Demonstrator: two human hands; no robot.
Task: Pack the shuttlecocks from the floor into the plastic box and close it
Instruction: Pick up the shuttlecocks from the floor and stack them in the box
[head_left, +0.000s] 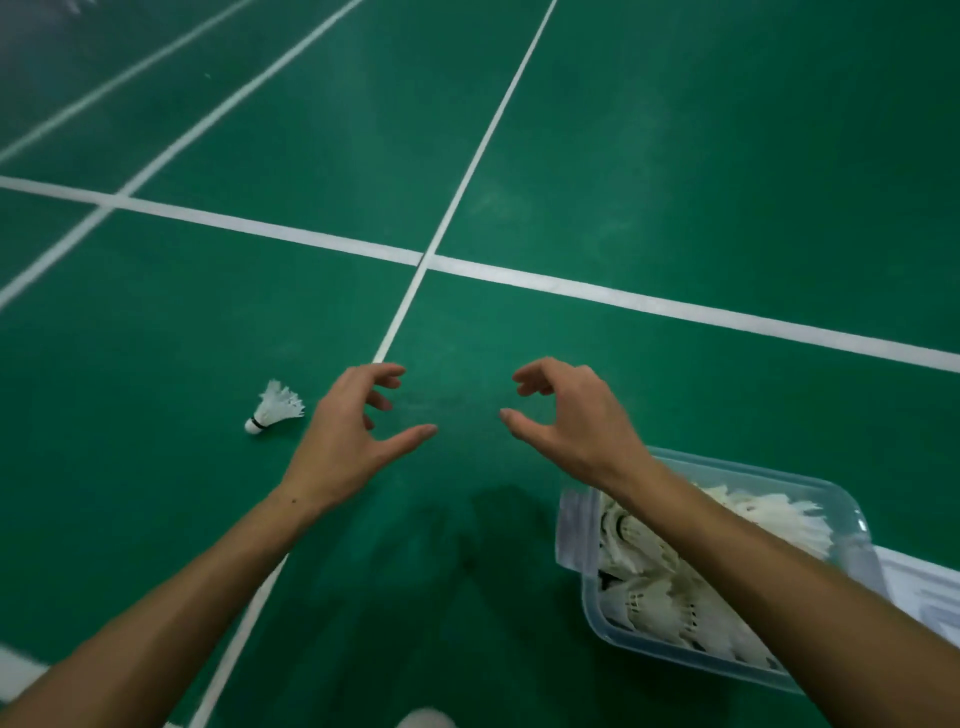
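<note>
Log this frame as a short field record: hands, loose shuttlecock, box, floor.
left hand: empty, fingers loosely curled, above the floor
right hand: empty, fingers loosely curled, above the floor
shuttlecock: lies on its side on the floor, just left of the left hand, untouched
box: clear plastic, open, holds many shuttlecocks, under the right forearm
lid: not on the box
floor: green court, white lines
</note>
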